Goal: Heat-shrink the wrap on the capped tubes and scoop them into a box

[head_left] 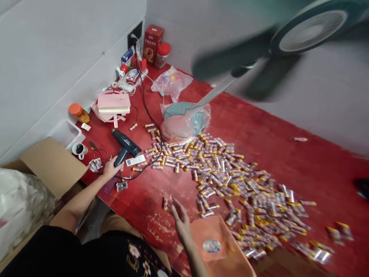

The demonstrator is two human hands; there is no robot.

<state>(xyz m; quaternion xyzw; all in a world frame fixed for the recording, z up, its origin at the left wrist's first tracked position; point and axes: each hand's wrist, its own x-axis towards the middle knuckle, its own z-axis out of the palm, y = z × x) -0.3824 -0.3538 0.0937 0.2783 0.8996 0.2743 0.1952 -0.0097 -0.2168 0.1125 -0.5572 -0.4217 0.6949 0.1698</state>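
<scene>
My left hand [110, 168] is closed round the handle of a black heat gun [126, 142], whose nozzle points to the upper left over the red table. Beside that hand lie a white remote control [135, 160] and a small bundle of wrapped pieces [122, 186]. My right hand [180, 218] is over the near part of the table, fingers stretched apart, with nothing visibly held. Just left of its fingertips stands a small wrapped piece [165, 203]. A large heap of similar small wrapped cylinders with yellow ends [219, 169] spreads across the table.
An orange bin [210, 227] stands right of my right hand. A fan [313, 30] with turning blades looms at upper right. Red-handled scissors [100, 153], a mug [79, 150] and a pink notebook [113, 103] lie at left. An open cardboard box [54, 165] adjoins the table.
</scene>
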